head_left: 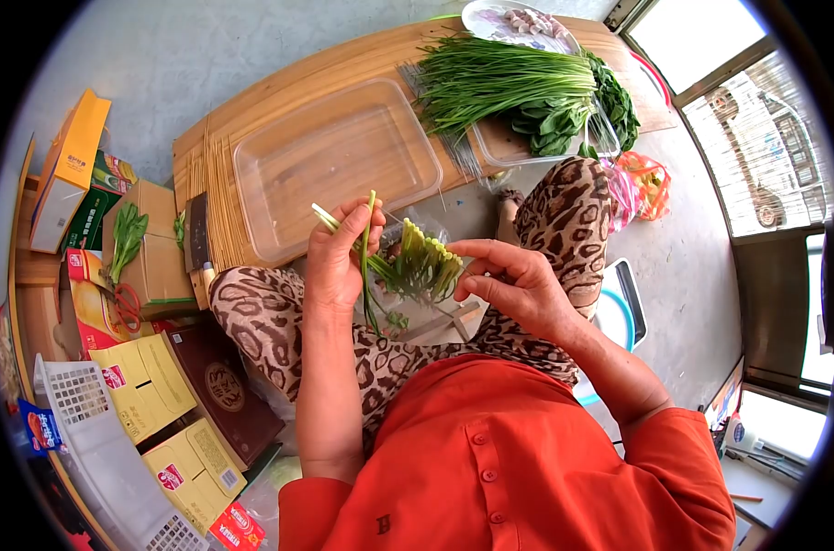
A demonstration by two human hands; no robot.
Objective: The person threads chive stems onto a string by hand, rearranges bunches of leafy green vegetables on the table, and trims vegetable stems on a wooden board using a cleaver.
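Note:
My left hand (pixel 339 253) is closed around a few green stalks (pixel 323 217) with pale cut ends, their long green parts hanging below the fist. Between my hands is a fan-shaped row of green stalks (pixel 421 255), its light cut ends lined up along the top. My right hand (pixel 518 280) is at the right edge of this row, fingers curled, with the index fingertip against the stalks. Whether a skewer runs through the row is too fine to see. Behind the stalks, between the knees, is a partly hidden clear plastic bag (pixel 426 230).
A clear plastic tub (pixel 339 151) stands on the wooden table (pixel 288 73), beside wooden skewers (pixel 219 193) and a cleaver (pixel 196 234). Long green chives (pixel 509 87) and leafy greens (pixel 550 124) lie at the back right. Boxes (pixel 151 390) and scissors (pixel 126 308) are at left.

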